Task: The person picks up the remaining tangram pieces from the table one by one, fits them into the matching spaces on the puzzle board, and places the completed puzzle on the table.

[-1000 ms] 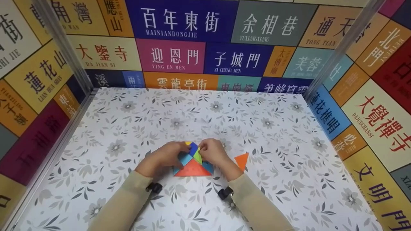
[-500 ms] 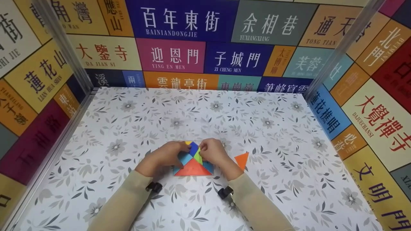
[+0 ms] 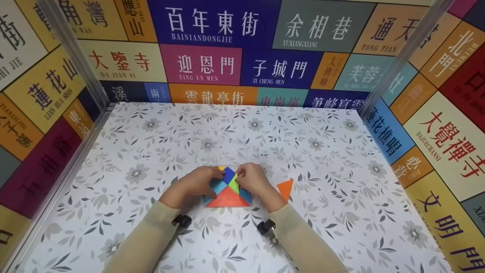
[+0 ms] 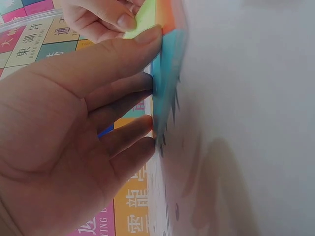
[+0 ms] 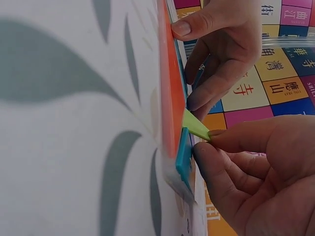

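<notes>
In the head view, coloured tangram pieces lie together in front of the person: a red triangle (image 3: 228,199) nearest, light blue (image 3: 218,187) beside it, with dark blue (image 3: 228,176) and a bit of yellow (image 3: 221,167) beyond. The right hand (image 3: 253,179) pinches a lime green tangram piece (image 3: 235,185) between thumb and finger; the right wrist view shows that piece (image 5: 195,126) tilted up out of the flat layer. The left hand (image 3: 195,184) rests on the pieces' left side, fingers extended and thumb near the red one. Both hands cover part of the layout.
A loose orange triangle (image 3: 285,188) lies just right of the right wrist. Clear plastic (image 5: 178,181) edges the pieces. A flower-patterned cloth (image 3: 227,132) covers the table, with sign-printed walls (image 3: 204,66) behind and on both sides.
</notes>
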A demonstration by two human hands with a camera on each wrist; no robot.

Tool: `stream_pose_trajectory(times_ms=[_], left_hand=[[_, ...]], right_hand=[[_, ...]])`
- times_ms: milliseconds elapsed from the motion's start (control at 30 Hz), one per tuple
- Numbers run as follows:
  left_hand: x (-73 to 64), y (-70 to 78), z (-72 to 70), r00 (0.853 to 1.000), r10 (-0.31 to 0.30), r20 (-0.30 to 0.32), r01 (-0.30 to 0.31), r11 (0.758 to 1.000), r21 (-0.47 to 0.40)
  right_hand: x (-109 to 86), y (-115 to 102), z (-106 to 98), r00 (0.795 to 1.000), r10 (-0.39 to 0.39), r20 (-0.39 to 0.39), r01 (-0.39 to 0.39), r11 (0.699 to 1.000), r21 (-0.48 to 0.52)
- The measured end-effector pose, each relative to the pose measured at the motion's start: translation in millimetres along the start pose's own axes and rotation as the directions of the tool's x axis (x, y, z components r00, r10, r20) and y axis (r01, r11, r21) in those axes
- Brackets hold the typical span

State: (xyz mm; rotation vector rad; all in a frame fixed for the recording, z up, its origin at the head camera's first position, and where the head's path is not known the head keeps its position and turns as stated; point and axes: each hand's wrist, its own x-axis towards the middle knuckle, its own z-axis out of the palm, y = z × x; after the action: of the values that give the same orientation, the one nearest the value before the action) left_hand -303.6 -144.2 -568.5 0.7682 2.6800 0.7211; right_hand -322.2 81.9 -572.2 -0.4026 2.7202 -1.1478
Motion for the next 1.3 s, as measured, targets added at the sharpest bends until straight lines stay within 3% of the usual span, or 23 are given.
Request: stream_pose_trajectory(times_ms=[333, 467, 733, 967, 1133, 1300], left_hand=[[-1.5, 3.0, -1.0, 1.000, 0.012, -0.003, -0.012, 1.000, 0.022], [-3.7, 6.7, -2.3, 1.000, 0.028, -0.004, -0.028, 0.999, 0.042], [-1.7, 16.3, -0.7, 1.000, 0.012, 0.014, -0.014, 0.995, 0.101], [0.5, 26.2, 3.2, 0.995, 0.098, 0.020, -0.100, 0.971, 0.218], [2.4, 32.2, 5.5, 0.994, 0.107, 0.032, -0.111, 0.973, 0.204], [2.9, 36.8, 12.2, 0.991, 0.135, 0.025, -0.137, 0.972, 0.193]], right_hand=[[0.7, 2.1, 0.5, 0.999, -0.031, -0.032, 0.028, 0.996, -0.090], [1.6, 1.8, 0.8, 1.000, -0.006, -0.024, 0.003, 0.995, -0.096], [2.0, 1.3, 0.1, 0.998, 0.064, 0.007, -0.064, 0.997, -0.053], [3.9, 3.8, 0.8, 0.997, 0.071, 0.026, -0.070, 0.997, -0.041], [4.4, 4.8, -0.2, 0.997, 0.075, 0.028, -0.075, 0.997, -0.024], [3.8, 6.0, -5.6, 0.997, 0.072, -0.002, -0.072, 0.995, 0.065]])
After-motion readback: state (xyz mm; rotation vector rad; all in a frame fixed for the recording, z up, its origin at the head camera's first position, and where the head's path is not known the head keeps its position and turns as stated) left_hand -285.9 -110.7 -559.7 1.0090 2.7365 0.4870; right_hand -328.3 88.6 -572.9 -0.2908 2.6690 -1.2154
